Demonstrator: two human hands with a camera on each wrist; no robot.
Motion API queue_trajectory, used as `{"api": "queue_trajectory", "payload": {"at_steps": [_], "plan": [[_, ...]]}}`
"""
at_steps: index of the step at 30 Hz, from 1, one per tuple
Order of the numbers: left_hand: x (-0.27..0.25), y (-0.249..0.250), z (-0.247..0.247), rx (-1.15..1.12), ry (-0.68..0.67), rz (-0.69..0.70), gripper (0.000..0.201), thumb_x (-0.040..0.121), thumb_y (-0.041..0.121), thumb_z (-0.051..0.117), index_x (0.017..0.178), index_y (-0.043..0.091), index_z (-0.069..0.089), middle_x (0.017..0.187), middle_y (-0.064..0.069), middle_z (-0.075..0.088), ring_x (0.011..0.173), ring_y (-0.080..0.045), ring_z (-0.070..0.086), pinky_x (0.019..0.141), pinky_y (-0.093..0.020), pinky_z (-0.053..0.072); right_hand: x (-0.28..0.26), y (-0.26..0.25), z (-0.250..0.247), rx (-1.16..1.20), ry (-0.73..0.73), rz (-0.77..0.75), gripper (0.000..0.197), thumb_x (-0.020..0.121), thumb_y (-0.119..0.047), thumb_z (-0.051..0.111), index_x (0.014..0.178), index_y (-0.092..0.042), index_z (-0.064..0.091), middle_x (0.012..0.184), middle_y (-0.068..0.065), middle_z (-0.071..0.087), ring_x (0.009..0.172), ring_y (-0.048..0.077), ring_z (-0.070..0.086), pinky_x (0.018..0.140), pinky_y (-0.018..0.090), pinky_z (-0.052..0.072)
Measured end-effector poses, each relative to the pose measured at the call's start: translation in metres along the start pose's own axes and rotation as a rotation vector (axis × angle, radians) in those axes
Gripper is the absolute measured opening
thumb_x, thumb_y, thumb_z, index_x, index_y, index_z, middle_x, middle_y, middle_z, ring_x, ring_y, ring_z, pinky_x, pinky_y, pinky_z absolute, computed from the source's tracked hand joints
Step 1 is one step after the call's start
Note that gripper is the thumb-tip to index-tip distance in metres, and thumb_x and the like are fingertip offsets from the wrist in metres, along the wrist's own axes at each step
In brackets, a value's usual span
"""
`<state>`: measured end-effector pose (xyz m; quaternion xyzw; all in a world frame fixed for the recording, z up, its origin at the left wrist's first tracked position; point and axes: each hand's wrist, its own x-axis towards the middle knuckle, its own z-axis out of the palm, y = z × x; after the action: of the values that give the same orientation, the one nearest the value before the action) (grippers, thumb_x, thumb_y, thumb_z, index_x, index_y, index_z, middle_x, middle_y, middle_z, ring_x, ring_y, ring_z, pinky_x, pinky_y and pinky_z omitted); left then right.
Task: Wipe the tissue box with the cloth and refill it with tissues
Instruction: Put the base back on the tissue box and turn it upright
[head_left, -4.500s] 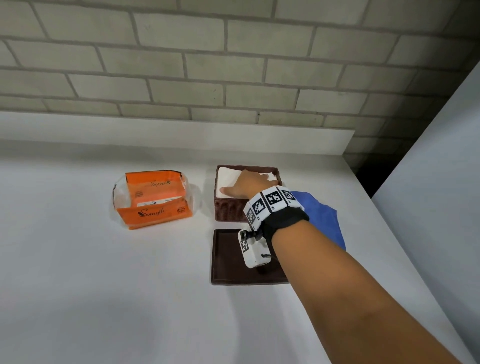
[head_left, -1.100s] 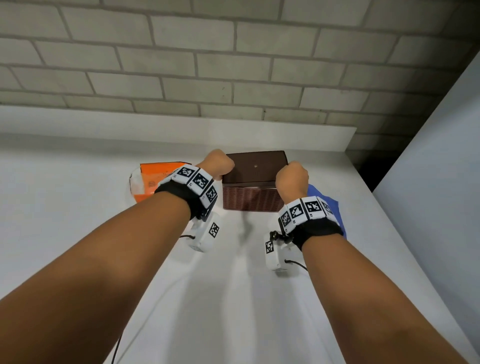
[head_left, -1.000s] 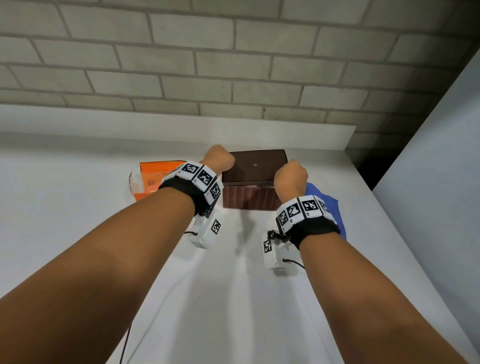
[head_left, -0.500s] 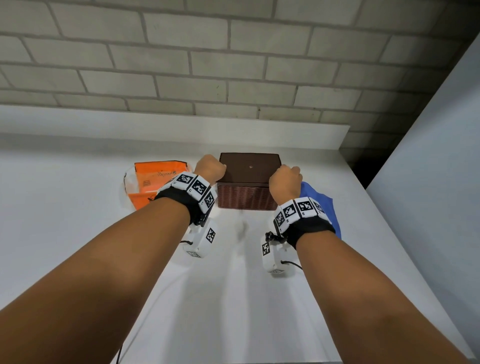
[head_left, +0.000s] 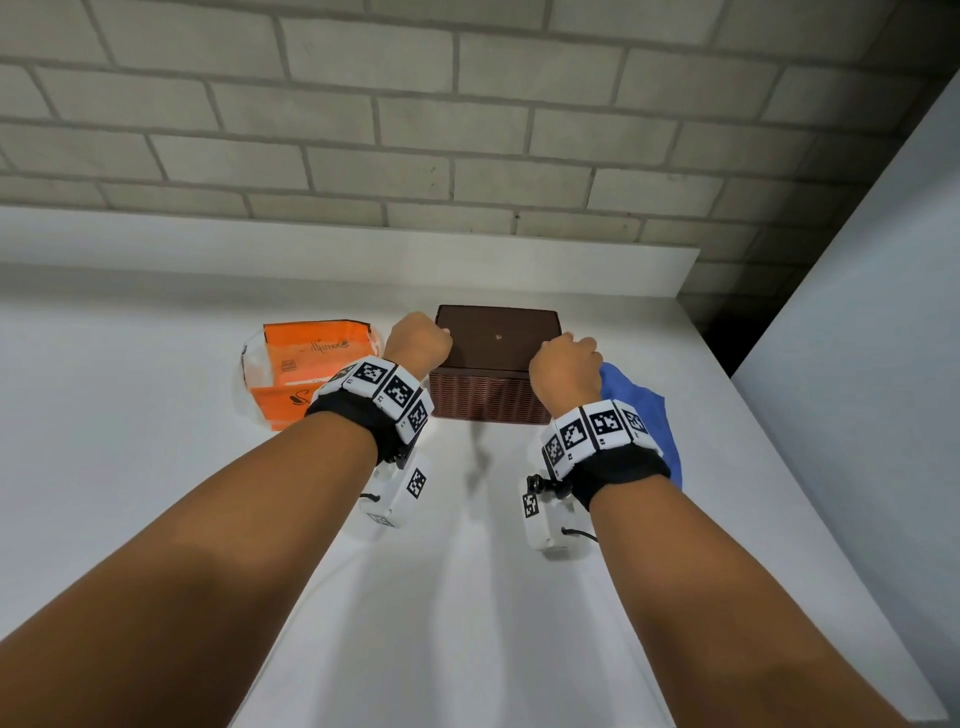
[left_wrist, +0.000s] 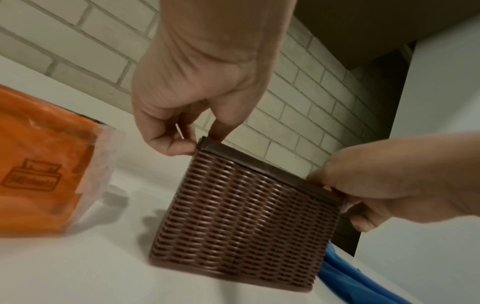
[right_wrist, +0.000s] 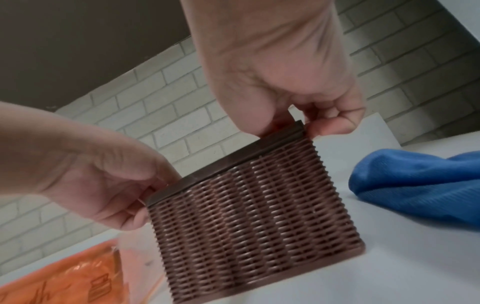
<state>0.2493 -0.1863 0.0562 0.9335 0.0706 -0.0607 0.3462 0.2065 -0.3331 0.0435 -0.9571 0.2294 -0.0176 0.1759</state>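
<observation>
1. Since the earliest view, where the woven box stood open with white tissues showing and its lid lay flat on the counter in front of it, the lid (head_left: 497, 336) has gone onto the tissue box (head_left: 488, 397), and the left hand has come in to join the right.
2. Over the last second little shifts; both hands stay at the lid's two ends.
3. Left hand (head_left: 418, 340): its thumb and curled fingers pinch the lid's left edge, as the left wrist view shows plainly (left_wrist: 197, 115).
4. Right hand (head_left: 565, 366): likewise clamped on the lid's right edge, thumb on top, fingers curled at the side (right_wrist: 298, 98).
5. Sitting square on the white counter (head_left: 467, 597), the box has the lid looking level and seated along the front rim.
6. Blue cloth (head_left: 641, 415) lies bunched just beside the box on its right; the orange tissue pack (head_left: 306, 374) rests near its left.
7. My read: refilling looks done and this is the final press-down of the lid. Whether it has fully clicked home I cannot tell.
</observation>
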Motion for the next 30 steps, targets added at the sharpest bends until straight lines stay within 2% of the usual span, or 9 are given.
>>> {"api": "queue_trajectory", "payload": {"at_steps": [3, 5, 7, 10, 12, 14, 21, 26, 30], "plan": [[0.005, 0.003, 0.002, 0.009, -0.010, -0.016, 0.022, 0.095, 0.015, 0.047, 0.090, -0.005, 0.056, 0.098, -0.017, 0.061, 0.115, -0.036, 0.055, 0.078, -0.034, 0.042, 0.003, -0.001, -0.009, 0.057, -0.054, 0.052, 0.041, 0.100, -0.020, 0.035, 0.137, -0.001, 0.038, 0.142, 0.020, 0.034, 0.131, 0.034, 0.035, 0.103, 0.042, 0.037], [0.007, 0.010, -0.001, 0.059, 0.015, -0.006, 0.034, 0.095, 0.019, 0.047, 0.120, -0.003, 0.048, 0.129, -0.020, 0.049, 0.126, -0.035, 0.044, 0.094, -0.038, 0.041, 0.008, -0.004, -0.017, 0.084, -0.069, -0.008, 0.048, 0.101, -0.024, 0.033, 0.144, -0.005, 0.029, 0.147, 0.019, 0.026, 0.136, 0.034, 0.027, 0.107, 0.047, 0.032], [0.009, 0.018, -0.002, 0.160, 0.032, 0.115, 0.046, 0.098, 0.025, 0.041, 0.138, 0.004, 0.036, 0.146, -0.017, 0.033, 0.136, -0.034, 0.029, 0.107, -0.044, 0.031, 0.014, -0.007, -0.021, 0.107, -0.028, -0.127, 0.054, 0.102, -0.026, 0.029, 0.151, -0.009, 0.016, 0.155, 0.016, 0.018, 0.143, 0.033, 0.018, 0.111, 0.050, 0.026], [0.015, 0.026, 0.004, 0.358, -0.047, 0.349, 0.051, 0.101, 0.033, 0.028, 0.148, 0.014, 0.024, 0.159, -0.009, 0.011, 0.146, -0.029, 0.006, 0.116, -0.049, 0.015, 0.026, -0.011, -0.018, 0.084, -0.009, -0.216, 0.054, 0.102, -0.027, 0.025, 0.152, -0.010, 0.012, 0.160, 0.012, 0.009, 0.148, 0.030, 0.008, 0.119, 0.048, 0.016], [0.022, 0.025, 0.010, 0.444, -0.108, 0.369, 0.054, 0.102, 0.039, 0.021, 0.150, 0.017, 0.019, 0.161, -0.006, 0.001, 0.148, -0.027, -0.005, 0.118, -0.052, 0.006, 0.032, -0.012, -0.013, 0.057, -0.064, -0.227, 0.053, 0.103, -0.029, 0.021, 0.152, -0.012, 0.013, 0.161, 0.010, 0.005, 0.149, 0.028, 0.003, 0.120, 0.048, 0.010], [0.028, 0.021, 0.015, 0.487, -0.130, 0.359, 0.056, 0.101, 0.043, 0.017, 0.151, 0.018, 0.016, 0.161, -0.006, -0.002, 0.148, -0.026, -0.008, 0.118, -0.055, 0.002, 0.036, -0.011, -0.007, 0.039, -0.122, -0.231, 0.054, 0.103, -0.032, 0.018, 0.153, -0.013, 0.012, 0.162, 0.007, 0.003, 0.149, 0.027, -0.001, 0.120, 0.049, 0.006], [0.029, 0.008, 0.030, 0.417, -0.088, 0.366, 0.055, 0.101, 0.042, 0.018, 0.151, 0.019, 0.014, 0.161, -0.006, 0.006, 0.149, -0.024, 0.000, 0.116, -0.056, 0.007, 0.041, -0.005, 0.006, -0.008, -0.135, -0.258, 0.055, 0.102, -0.036, 0.016, 0.153, -0.015, 0.010, 0.162, 0.005, 0.002, 0.149, 0.028, -0.003, 0.120, 0.050, 0.005], [0.032, 0.008, 0.033, 0.397, -0.066, 0.377, 0.055, 0.100, 0.039, 0.023, 0.150, 0.015, 0.018, 0.159, -0.007, 0.015, 0.148, -0.024, 0.005, 0.118, -0.052, 0.013, 0.048, -0.006, 0.011, -0.020, -0.138, -0.248, 0.056, 0.101, -0.036, 0.019, 0.153, -0.015, 0.010, 0.162, 0.005, 0.004, 0.149, 0.029, 0.005, 0.119, 0.049, 0.013], [0.035, 0.007, 0.034, 0.367, -0.049, 0.397, 0.055, 0.100, 0.037, 0.027, 0.148, 0.011, 0.023, 0.153, -0.010, 0.027, 0.144, -0.026, 0.014, 0.117, -0.046, 0.020, 0.051, -0.009, 0.013, -0.002, -0.169, -0.198, 0.057, 0.100, -0.038, 0.019, 0.153, -0.020, 0.009, 0.162, 0.001, 0.003, 0.145, 0.030, 0.020, 0.114, 0.051, 0.024]]}}
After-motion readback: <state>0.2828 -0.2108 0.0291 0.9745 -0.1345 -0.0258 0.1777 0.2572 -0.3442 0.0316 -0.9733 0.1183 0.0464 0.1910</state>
